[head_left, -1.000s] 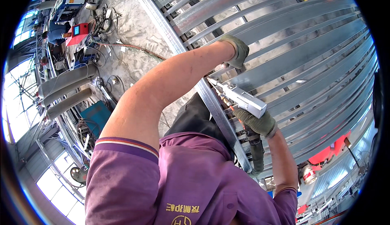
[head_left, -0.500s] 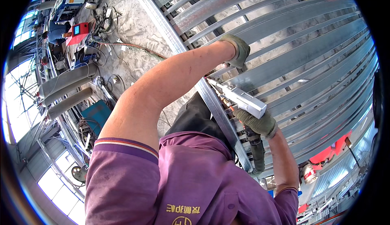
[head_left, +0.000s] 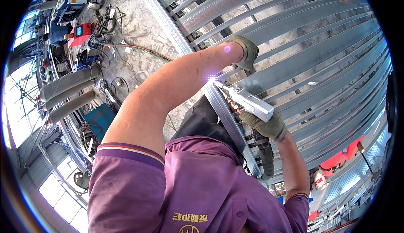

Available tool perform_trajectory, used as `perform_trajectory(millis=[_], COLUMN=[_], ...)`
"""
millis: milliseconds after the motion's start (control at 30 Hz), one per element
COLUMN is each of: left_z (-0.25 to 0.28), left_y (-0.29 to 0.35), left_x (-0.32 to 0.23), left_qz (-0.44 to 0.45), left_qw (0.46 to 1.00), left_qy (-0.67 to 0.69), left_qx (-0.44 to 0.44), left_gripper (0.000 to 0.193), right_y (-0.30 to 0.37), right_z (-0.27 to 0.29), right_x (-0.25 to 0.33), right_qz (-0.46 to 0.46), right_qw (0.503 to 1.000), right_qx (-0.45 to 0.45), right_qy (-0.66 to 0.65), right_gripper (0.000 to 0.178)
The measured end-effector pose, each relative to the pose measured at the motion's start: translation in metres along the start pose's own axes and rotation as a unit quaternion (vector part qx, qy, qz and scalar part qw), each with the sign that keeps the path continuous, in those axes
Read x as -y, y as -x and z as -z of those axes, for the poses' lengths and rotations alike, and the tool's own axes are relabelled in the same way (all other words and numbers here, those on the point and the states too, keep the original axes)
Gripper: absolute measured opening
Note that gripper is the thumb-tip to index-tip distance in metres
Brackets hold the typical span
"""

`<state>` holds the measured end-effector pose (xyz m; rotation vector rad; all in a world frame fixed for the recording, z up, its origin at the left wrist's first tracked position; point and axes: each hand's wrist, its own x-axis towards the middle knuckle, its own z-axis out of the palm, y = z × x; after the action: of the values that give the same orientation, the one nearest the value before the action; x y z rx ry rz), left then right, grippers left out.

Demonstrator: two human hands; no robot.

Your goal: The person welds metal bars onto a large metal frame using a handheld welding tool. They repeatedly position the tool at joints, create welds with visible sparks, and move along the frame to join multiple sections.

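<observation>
My right hand (head_left: 264,125), in a grey-green work glove, grips a handheld welding gun (head_left: 251,104) with a white body. The gun's nozzle points at the long metal rail (head_left: 223,109) of a galvanized frame, and a bright white-violet spark (head_left: 212,80) burns at its tip. My left hand (head_left: 246,53), gloved too, is closed over a metal bar (head_left: 269,56) just beyond the spark; its fingertips are largely hidden. My left forearm (head_left: 185,75) passes close above the spark. A thick dark hose (head_left: 266,159) hangs from the gun's grip.
Parallel metal slats (head_left: 303,69) fill the right side. On the concrete floor at left are a red machine with a screen (head_left: 80,34), a blue machine (head_left: 71,6), loose cables (head_left: 111,20), and grey cylinders (head_left: 71,83). A person (head_left: 58,34) is near the red machine.
A bright spark has appeared at the nozzle tip, with a violet glare spot over my left forearm. The welding gun has shifted slightly left. My left hand stays in place.
</observation>
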<state>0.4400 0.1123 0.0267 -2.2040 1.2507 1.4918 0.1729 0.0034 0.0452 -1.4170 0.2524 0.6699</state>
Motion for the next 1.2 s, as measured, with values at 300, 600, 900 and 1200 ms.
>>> perform_trajectory(millis=[300,600,900,1200], left_z=[0.011,0.006,0.006,0.004], left_y=[0.013,0.004,0.007,0.001], left_x=[-0.006,-0.001,0.001,0.003], left_qz=[0.014,0.009,0.011,0.005], left_qw=[0.999,0.999,0.996,0.998], left_qy=[0.039,0.045,0.082,0.052], left_qx=[0.024,0.028,0.033,0.033], left_gripper=[0.036,0.038,0.039,0.038], right_y=[0.003,0.002,0.003,0.004], right_z=[0.001,0.002,0.003,0.003], right_x=[0.010,0.004,0.008,-0.003], right_qz=[0.018,0.018,-0.013,0.013], right_qw=[1.000,0.999,1.000,1.000], right_qx=[-0.006,-0.006,0.000,-0.008], right_qy=[0.012,0.031,0.003,0.027], right_gripper=[0.035,0.036,0.040,0.044])
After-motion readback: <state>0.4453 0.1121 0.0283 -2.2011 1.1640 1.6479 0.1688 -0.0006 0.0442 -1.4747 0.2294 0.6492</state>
